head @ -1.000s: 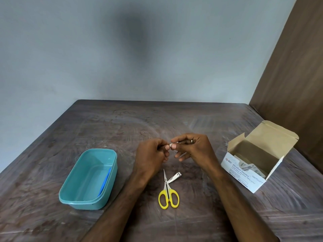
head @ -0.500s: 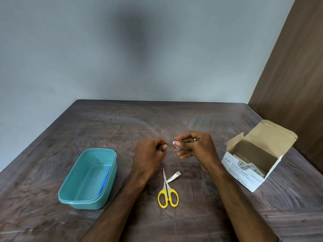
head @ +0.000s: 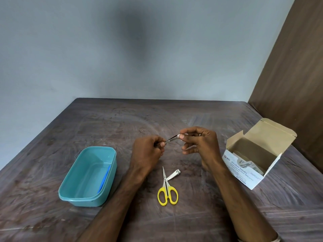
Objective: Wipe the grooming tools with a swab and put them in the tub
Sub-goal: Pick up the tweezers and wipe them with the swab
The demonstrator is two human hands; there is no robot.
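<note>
Two hands meet above the table [head: 104,123], and between them only a short stretch of thin metal tool [head: 171,138] shows. Curled left hand [head: 148,152] fingers hide one end; the right hand [head: 199,145] pinches a white swab [head: 178,136] round the other. Scissors [head: 167,187] lie below, tub [head: 90,173] left.

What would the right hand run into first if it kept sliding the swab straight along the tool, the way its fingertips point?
The right hand pinches a white swab on the thin metal tool, pointing left and slightly down. Straight on, it would probably meet the left hand gripping the tool's other end.
</note>
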